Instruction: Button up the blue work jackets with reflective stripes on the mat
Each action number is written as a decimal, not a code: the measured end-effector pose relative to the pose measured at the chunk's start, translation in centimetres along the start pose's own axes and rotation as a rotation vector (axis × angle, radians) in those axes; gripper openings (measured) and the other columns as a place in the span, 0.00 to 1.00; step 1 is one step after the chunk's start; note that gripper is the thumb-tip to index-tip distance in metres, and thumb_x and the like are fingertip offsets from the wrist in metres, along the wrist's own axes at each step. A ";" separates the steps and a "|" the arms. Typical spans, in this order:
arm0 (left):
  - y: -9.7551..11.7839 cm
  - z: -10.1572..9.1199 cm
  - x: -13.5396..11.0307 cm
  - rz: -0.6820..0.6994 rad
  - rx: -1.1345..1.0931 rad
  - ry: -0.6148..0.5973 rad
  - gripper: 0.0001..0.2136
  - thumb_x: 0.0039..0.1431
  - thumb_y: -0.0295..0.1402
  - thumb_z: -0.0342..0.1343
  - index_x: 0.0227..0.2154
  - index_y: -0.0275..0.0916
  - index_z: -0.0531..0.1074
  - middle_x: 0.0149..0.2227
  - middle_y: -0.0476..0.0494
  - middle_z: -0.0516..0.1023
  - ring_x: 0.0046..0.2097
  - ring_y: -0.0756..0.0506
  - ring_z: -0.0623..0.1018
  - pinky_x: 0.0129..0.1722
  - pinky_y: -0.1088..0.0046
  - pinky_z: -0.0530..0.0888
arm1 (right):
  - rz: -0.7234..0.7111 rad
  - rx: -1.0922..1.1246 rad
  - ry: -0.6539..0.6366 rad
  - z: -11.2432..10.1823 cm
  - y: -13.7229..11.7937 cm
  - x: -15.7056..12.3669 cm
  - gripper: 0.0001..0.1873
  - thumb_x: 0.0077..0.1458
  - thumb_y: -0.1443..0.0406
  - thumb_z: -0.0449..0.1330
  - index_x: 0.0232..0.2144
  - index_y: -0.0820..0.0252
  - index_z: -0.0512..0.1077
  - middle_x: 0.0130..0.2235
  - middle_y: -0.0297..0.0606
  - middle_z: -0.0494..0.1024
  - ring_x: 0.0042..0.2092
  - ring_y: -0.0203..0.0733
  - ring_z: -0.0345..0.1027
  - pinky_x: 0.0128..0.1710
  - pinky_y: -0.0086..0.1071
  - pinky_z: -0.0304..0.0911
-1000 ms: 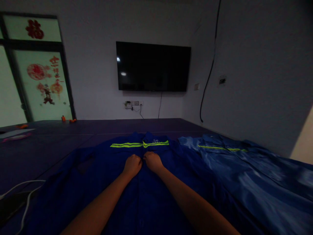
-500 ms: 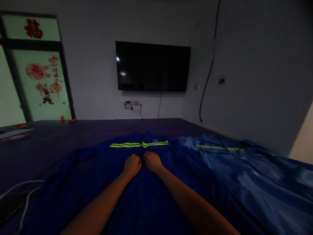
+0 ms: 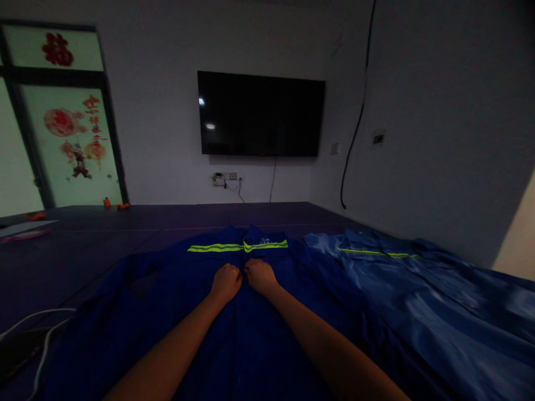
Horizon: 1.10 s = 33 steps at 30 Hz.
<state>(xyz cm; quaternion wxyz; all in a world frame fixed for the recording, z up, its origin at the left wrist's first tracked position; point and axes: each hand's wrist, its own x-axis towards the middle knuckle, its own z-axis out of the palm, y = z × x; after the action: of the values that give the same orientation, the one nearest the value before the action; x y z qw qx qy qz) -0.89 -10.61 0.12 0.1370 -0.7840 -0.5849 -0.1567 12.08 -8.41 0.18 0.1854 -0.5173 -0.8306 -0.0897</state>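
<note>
A dark blue work jacket (image 3: 175, 312) with a yellow reflective stripe lies spread flat on the dark table (image 3: 83, 245) in front of me. My left hand (image 3: 226, 282) and my right hand (image 3: 259, 275) are both closed, side by side at the jacket's front opening just below the stripe. Each pinches the fabric at the front edges where they meet. What is between the fingertips is hidden.
A second, lighter blue jacket (image 3: 418, 295) with a reflective stripe lies to the right along the wall. White cables (image 3: 37, 323) and a dark device lie at the table's left edge. A black TV (image 3: 261, 114) hangs on the far wall.
</note>
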 end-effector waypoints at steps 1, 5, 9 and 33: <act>0.0 0.0 0.0 -0.003 -0.004 -0.002 0.13 0.57 0.29 0.41 0.30 0.35 0.73 0.33 0.39 0.76 0.41 0.45 0.73 0.43 0.70 0.66 | 0.000 0.002 0.005 0.0 0.0 0.0 0.14 0.56 0.66 0.46 0.38 0.63 0.69 0.41 0.44 0.73 0.45 0.44 0.65 0.41 0.32 0.57; 0.0 -0.1 0.0 -0.001 -0.008 -0.014 0.14 0.57 0.30 0.41 0.30 0.35 0.73 0.33 0.38 0.75 0.41 0.44 0.73 0.42 0.70 0.67 | 0.007 0.006 0.005 0.1 0.0 0.0 0.14 0.56 0.66 0.46 0.38 0.62 0.69 0.41 0.45 0.73 0.45 0.44 0.65 0.41 0.32 0.57; -0.1 0.0 0.1 0.006 0.005 -0.024 0.14 0.57 0.30 0.41 0.31 0.34 0.72 0.34 0.38 0.75 0.42 0.44 0.72 0.42 0.70 0.67 | -0.001 0.003 0.006 0.3 0.1 0.1 0.14 0.56 0.65 0.46 0.38 0.62 0.69 0.41 0.45 0.73 0.44 0.44 0.65 0.40 0.33 0.57; -0.3 0.2 0.2 -0.001 -0.001 -0.016 0.13 0.57 0.30 0.42 0.30 0.35 0.72 0.34 0.39 0.75 0.41 0.45 0.73 0.41 0.71 0.67 | -0.047 0.051 0.010 0.5 0.7 0.3 0.13 0.56 0.65 0.47 0.37 0.61 0.70 0.40 0.42 0.73 0.45 0.42 0.64 0.43 0.32 0.55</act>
<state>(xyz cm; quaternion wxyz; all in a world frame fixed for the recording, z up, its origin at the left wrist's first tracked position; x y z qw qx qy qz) -1.05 -10.27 -0.02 0.1316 -0.7850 -0.5863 -0.1508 12.52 -7.70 -0.22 0.2008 -0.4922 -0.8437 -0.0755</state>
